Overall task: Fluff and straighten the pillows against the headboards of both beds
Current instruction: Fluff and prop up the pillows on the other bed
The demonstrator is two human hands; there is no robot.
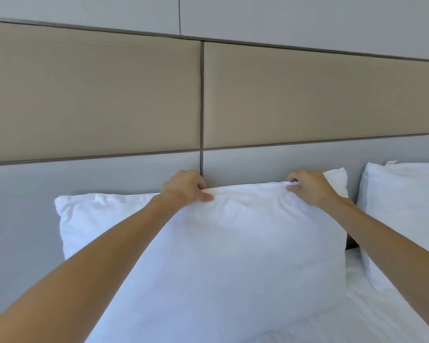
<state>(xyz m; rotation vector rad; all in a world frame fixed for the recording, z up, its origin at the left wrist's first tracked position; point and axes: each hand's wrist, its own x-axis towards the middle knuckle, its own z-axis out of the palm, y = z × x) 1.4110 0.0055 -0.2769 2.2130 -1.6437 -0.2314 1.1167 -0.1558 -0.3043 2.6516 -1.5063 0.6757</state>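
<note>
A large white pillow (245,243) stands upright in front of me, leaning towards the padded headboard (92,95). My left hand (183,185) grips its top edge near the middle, fingers curled over the seam. My right hand (307,185) pinches the same top edge further right. Behind it a second white pillow (84,216) leans on the headboard, its left part and a top right corner showing. A third white pillow (406,206) stands at the right against the headboard.
The headboard has beige upper panels and grey lower panels (22,206) with a vertical seam in the middle. White bed sheet (357,318) shows at the lower right. A dark gap (351,242) lies between the pillows at right.
</note>
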